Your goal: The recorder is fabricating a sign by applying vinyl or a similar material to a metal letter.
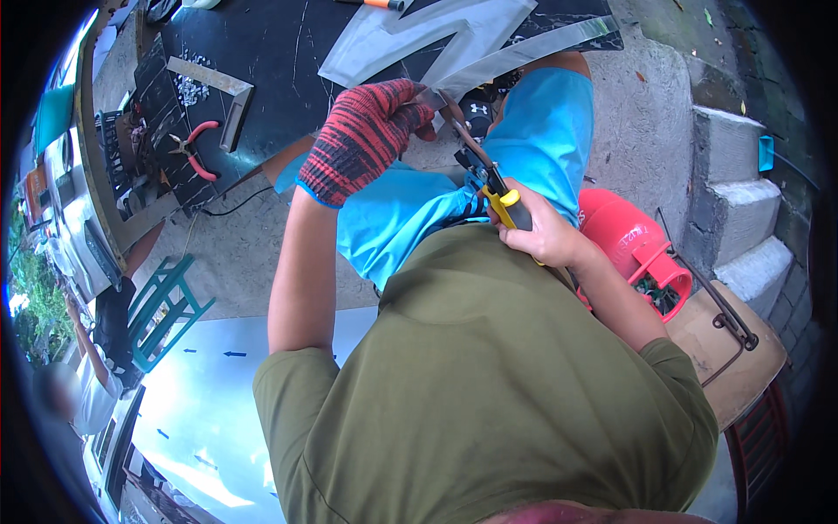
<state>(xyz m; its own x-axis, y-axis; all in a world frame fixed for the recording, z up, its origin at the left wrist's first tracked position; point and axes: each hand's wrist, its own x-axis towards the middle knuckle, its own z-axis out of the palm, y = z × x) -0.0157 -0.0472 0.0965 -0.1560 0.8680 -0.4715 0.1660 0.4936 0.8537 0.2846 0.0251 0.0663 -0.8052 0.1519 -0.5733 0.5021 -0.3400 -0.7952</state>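
My left hand (365, 131), in a red-and-black knitted glove, is closed on the near end of a long, thin metal strip (532, 59). The strip slants up to the right over the table edge. In my bare right hand (546, 229) are tin snips (504, 199) with yellow-and-black handles, held over my lap. Their dark jaws point up and left, close to the strip's end by my gloved fingers; whether they touch it I cannot tell. A flat grey zigzag metal piece (384, 44) lies on the table just beyond the strip.
On the black marbled table (271, 52) lie red-handled pliers (197, 150), an angled metal piece (234, 113) and small metal scraps (194, 87). A red gas cylinder (620, 236) stands at my right, near concrete steps (738, 201). At left are a green stool (166, 313) and another person (96, 393).
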